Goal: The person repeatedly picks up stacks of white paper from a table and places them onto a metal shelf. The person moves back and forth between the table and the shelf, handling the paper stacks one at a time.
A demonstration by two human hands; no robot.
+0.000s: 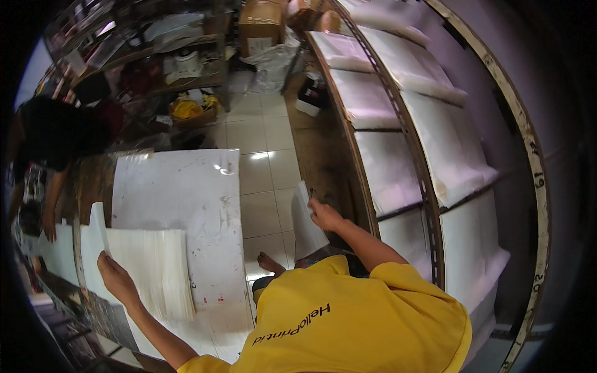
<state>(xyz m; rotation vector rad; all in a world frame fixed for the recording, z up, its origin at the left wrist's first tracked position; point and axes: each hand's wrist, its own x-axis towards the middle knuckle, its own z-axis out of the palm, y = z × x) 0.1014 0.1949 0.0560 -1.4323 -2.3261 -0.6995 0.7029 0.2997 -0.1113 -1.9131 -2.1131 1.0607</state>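
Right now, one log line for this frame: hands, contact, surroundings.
left hand: on stack of white sheets, lifting one edge | right hand: holding white sheets near shelf rack | white tabletop

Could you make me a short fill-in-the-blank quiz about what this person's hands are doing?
1. The left hand lifts a sheet off the stack of ____ sheets.
2. The right hand holds a sheet above the tiled ____.
3. The person's shirt is ____.

Missing words: white; floor; yellow
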